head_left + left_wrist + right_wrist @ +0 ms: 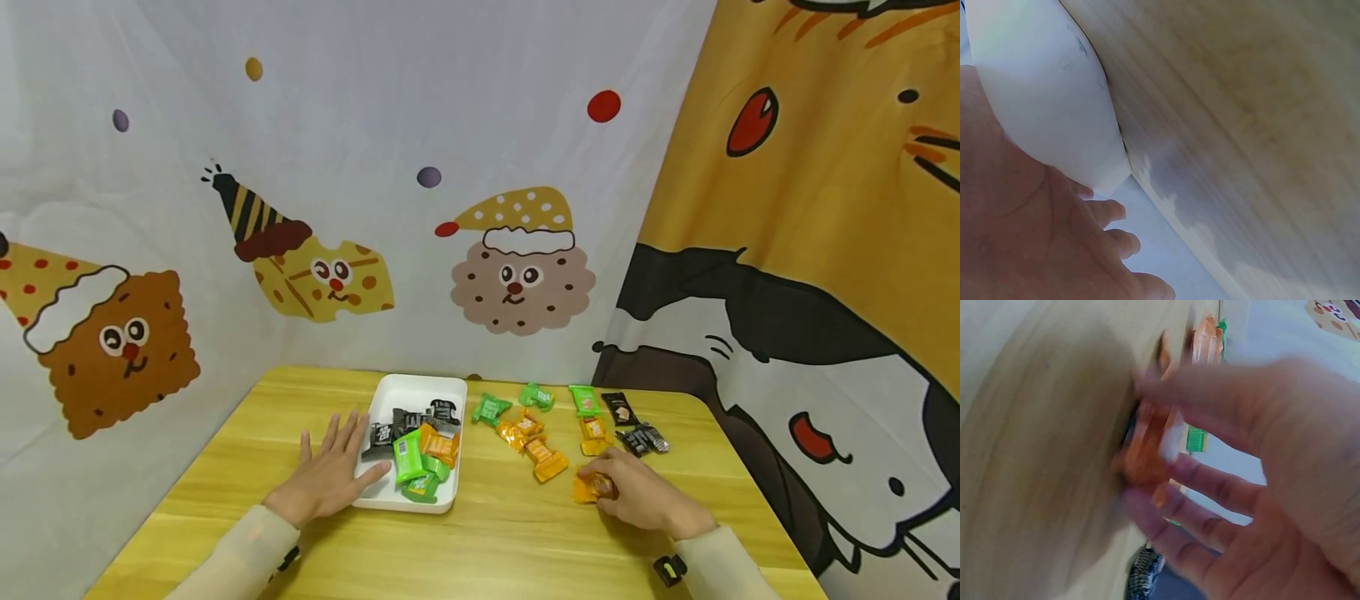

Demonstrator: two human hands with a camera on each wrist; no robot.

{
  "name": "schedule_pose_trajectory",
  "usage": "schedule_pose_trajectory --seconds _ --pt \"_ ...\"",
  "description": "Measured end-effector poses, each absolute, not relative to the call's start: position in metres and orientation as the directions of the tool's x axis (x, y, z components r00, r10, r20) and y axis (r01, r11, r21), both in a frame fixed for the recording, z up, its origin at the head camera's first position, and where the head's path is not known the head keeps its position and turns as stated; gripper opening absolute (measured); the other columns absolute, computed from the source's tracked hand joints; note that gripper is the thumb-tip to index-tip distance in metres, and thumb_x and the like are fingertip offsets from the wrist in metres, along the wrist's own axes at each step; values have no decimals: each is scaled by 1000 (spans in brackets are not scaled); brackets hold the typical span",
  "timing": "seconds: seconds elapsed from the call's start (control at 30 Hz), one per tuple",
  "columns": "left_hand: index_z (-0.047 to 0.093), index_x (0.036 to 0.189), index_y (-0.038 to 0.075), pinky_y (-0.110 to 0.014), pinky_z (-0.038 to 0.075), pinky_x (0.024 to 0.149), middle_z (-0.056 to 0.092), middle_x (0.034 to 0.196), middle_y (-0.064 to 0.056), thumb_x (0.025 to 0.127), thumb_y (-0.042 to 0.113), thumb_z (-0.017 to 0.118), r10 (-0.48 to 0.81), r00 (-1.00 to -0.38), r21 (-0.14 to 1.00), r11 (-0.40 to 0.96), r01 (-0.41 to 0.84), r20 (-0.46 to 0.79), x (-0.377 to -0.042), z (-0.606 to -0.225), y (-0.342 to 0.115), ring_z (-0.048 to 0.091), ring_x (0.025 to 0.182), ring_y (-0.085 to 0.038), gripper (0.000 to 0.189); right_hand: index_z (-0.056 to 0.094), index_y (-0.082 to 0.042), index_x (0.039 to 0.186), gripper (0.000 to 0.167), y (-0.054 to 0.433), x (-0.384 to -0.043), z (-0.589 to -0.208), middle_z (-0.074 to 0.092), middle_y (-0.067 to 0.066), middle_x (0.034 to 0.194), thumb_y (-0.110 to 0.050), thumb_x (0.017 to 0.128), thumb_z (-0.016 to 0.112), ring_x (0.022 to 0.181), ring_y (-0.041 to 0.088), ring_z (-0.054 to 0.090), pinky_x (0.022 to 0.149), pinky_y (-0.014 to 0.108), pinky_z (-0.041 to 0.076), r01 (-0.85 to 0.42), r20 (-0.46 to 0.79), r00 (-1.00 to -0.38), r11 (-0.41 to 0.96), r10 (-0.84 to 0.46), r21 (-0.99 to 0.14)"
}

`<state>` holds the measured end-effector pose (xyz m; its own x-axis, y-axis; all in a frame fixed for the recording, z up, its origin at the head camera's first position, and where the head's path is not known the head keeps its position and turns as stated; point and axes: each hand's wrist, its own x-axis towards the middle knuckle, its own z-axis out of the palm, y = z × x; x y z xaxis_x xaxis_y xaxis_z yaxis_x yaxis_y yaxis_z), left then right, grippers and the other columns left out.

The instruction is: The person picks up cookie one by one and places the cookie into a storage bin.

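My right hand (641,492) has its thumb and fingers around an orange-wrapped candy (587,490) low over the table's right half. In the right wrist view that candy (1147,447) is blurred between thumb and fingertips. My left hand (330,475) lies with fingers spread along the left side of a white tray (420,383), its thumb reaching over the rim. The tray's outer wall (1054,94) stands beside the palm in the left wrist view. Inside the tray are black candies (412,421), green candies (408,456) and an orange candy (439,446).
Between tray and right hand lie green candies (491,408) and orange candies (546,460). Farther right are another green candy (584,401), an orange candy (594,435) and black candies (642,438). A printed cloth (337,125) hangs behind the wooden table (495,550).
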<state>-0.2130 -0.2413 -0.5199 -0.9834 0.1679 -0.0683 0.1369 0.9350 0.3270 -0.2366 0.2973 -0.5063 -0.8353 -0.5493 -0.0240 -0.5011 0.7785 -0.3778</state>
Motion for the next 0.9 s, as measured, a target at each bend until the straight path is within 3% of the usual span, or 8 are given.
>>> schedule_pose_trajectory --seconds 0.13,0.27,0.6,0.9 --pt "15 187 5 -94 -5 135 10 196 -26 115 74 55 167 -983 332 934 134 -73 -214 -519 -241 3 181 -59 108 87 -12 129 32 299 -241 -510 77 -1 112 -7 98 91 85 7 54 71 25 45 -542 30 -816 747 -577 -384" --pt "15 187 5 -94 -4 135 11 196 -27 115 74 55 166 -983 332 934 132 -76 -214 -518 -241 3 181 -60 108 88 -11 125 29 300 -246 -512 75 -5 102 -6 97 92 80 4 53 67 24 44 -556 45 -809 737 -586 -386" --pt "15 188 6 -95 -3 134 10 196 -26 114 76 54 163 -984 331 935 129 -78 -213 -520 -241 3 181 -59 109 89 -11 121 28 298 -245 -512 78 -2 103 -5 94 94 81 1 54 69 23 49 -554 59 -816 749 -575 -362" --pt "13 188 7 -95 -5 134 7 196 -24 115 75 53 166 -983 336 933 132 -75 -213 -521 -243 0 181 -58 108 89 -11 121 29 296 -242 -512 75 -4 101 -4 93 94 80 4 52 67 23 45 -531 59 -831 757 -553 -381"
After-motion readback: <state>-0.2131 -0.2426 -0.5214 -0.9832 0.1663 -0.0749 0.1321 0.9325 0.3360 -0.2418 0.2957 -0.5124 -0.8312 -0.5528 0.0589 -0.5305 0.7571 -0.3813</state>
